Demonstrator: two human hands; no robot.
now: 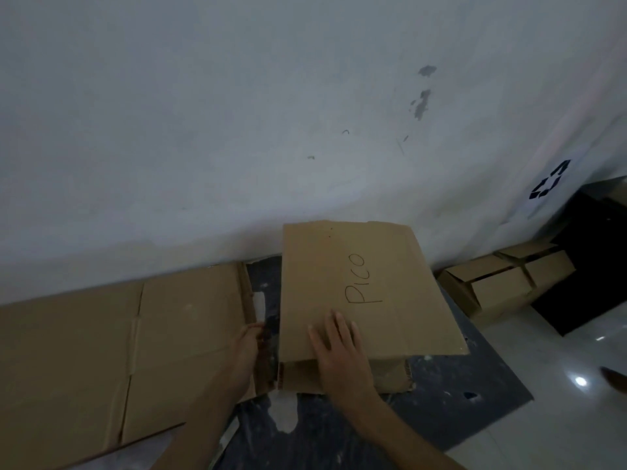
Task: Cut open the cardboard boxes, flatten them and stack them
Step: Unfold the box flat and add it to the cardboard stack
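Right hand (339,354) lies flat, fingers straight, on the cardboard box (366,283) at lower centre; left hand (246,351) beside it, grip unclear.

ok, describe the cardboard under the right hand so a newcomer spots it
At the foot of the white wall lies a dark speckled floor mat. On it, between the large flattened brown cardboard sheet at left and the small brown open-flapped boxes at right, sits a brown cardboard box under the right hand. Only it has "PICO" handwritten on top.
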